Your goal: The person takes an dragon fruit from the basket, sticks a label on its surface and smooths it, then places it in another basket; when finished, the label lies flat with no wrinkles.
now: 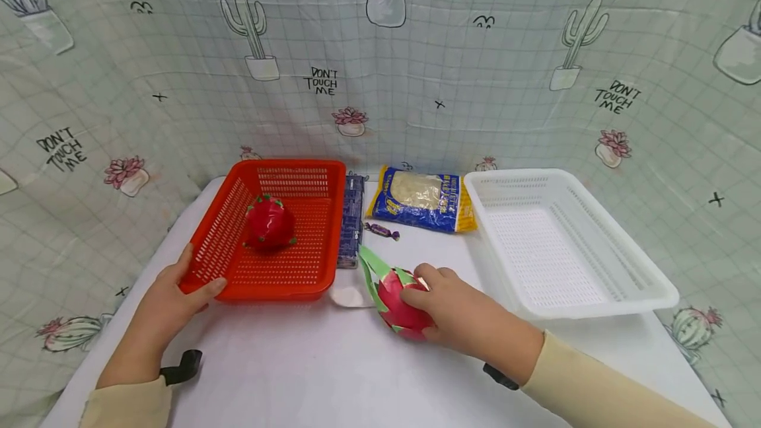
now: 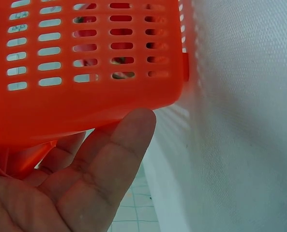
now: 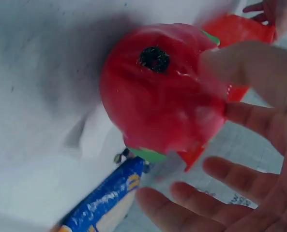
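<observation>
My left hand (image 1: 169,302) holds the near left corner of a red plastic basket (image 1: 279,288). In the left wrist view, its fingers (image 2: 119,159) curl against the basket's rim. One dragon fruit (image 1: 270,222) with small green tips lies inside that basket. Right of it, my right hand (image 1: 454,312) grips a second dragon fruit (image 1: 399,302) with long green leaves, low over the table. The right wrist view shows thumb and forefinger against this fruit's (image 3: 158,96) red skin, while the other fingers stand apart from it.
A white plastic basket (image 1: 600,309) stands at the right. Behind the held fruit are a blue and yellow packet (image 1: 416,193), a purple wrapped candy (image 1: 382,230) and a dark blue flat case (image 1: 351,216). A white object (image 1: 351,296) lies partly behind the fruit. Patterned cloth surrounds the table.
</observation>
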### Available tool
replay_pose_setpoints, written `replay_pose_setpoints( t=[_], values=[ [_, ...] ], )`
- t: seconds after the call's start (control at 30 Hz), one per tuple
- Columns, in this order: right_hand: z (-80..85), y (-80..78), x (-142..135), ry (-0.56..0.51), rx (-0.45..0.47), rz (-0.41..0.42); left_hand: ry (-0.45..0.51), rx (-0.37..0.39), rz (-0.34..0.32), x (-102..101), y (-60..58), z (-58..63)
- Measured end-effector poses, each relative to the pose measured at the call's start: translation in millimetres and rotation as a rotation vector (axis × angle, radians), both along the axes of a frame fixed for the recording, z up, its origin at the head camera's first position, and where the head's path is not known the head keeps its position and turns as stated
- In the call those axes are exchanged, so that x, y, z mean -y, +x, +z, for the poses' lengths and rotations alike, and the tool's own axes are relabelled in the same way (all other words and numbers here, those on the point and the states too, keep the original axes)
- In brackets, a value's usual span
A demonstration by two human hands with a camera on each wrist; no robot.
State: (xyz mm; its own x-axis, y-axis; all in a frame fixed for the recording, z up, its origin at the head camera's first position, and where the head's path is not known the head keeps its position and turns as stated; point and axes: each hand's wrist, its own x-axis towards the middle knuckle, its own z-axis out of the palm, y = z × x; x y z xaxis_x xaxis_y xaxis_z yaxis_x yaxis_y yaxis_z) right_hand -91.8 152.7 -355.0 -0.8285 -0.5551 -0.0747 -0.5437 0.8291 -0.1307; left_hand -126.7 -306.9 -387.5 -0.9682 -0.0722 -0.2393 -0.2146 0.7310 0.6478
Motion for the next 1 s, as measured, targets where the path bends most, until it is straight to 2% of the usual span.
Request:
replay_pose_setpoints(
  t=[0.1, 0.23, 0.37, 0.53, 0.63, 0.83, 1.0],
  values=[
    [-10.5, -4.8, 10.0, -0.096, 0.069, -0.024, 0.006, -0.006, -0.001, 2.6, -0.4, -0.2],
    [-27.6, -13.8, 21.0, -0.189, 0.076, -0.122, 0.033, -0.023, -0.010, 3.0, -1.5, -2.3],
    [-38.2, -20.4, 26.0, -0.190, 0.107, -0.231, 0.037, -0.017, -0.007, 2.1, -2.9, -3.8],
    [-45.2, -22.8, 23.1, -0.215, 0.110, -0.285, 0.007, -0.014, 0.002, 1.5, -0.7, -3.6],
    [-42.4, -22.7, 15.4, -0.255, 0.106, -0.348, 0.000, -0.010, 0.007, 1.2, -0.2, -3.0],
    [-26.4, -33.7, -9.0, -0.358, 0.137, -0.568, -0.025, -0.014, 0.005, 2.4, -1.8, -2.1],
    [-24.5, -44.3, -25.5, -0.354, 0.198, -0.675, -0.010, -0.017, 0.005, 1.4, -2.1, -3.5]
  ],
)
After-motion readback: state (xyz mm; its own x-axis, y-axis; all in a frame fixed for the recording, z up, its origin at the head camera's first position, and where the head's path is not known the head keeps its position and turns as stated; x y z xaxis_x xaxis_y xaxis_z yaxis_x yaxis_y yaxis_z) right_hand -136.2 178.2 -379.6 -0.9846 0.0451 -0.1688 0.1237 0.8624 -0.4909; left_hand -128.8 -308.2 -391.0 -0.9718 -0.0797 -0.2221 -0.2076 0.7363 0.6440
